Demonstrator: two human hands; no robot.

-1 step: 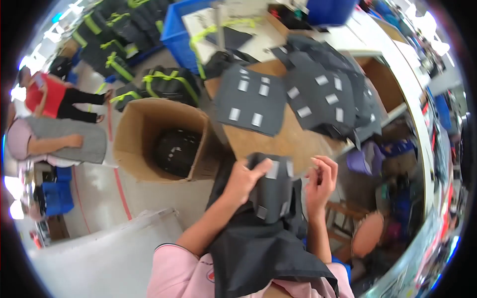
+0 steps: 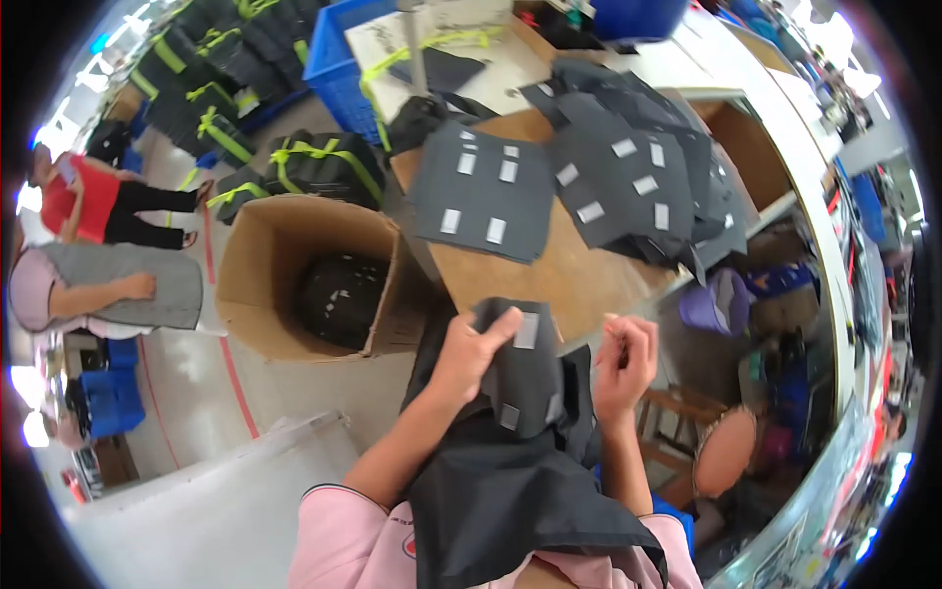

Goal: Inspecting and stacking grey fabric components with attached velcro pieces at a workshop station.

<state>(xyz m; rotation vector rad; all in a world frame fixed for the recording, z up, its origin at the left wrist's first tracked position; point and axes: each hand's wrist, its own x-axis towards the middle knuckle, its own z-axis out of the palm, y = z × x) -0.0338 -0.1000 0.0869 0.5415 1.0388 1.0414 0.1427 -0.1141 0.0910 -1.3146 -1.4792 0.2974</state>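
My left hand (image 2: 471, 355) grips a dark grey fabric panel (image 2: 530, 378) by its upper left edge, thumb on top next to a white patch. The panel bends over above my lap, and more pale patches show near its lower end. Just to the right of it, apart from the panel, my right hand (image 2: 625, 368) is raised with fingers curled and tips drawn together. Whatever those fingertips may hold is too small to make out. Beyond my hands, a similar flat panel (image 2: 481, 191) with several white patches lies on a brown board (image 2: 520, 285).
More patched panels (image 2: 628, 167) are heaped at the board's right. On the left stands an open cardboard box (image 2: 245, 285) with dark pieces inside. A blue crate (image 2: 339, 79) is behind it. A purple bin (image 2: 714, 299) and a round stool (image 2: 726, 452) are at right. Two people (image 2: 98, 285) are far left.
The view has shifted slightly, so the scene sits a little further left. The held panel's right edge has turned away, hiding a white patch there. Both hands keep nearly the same pose.
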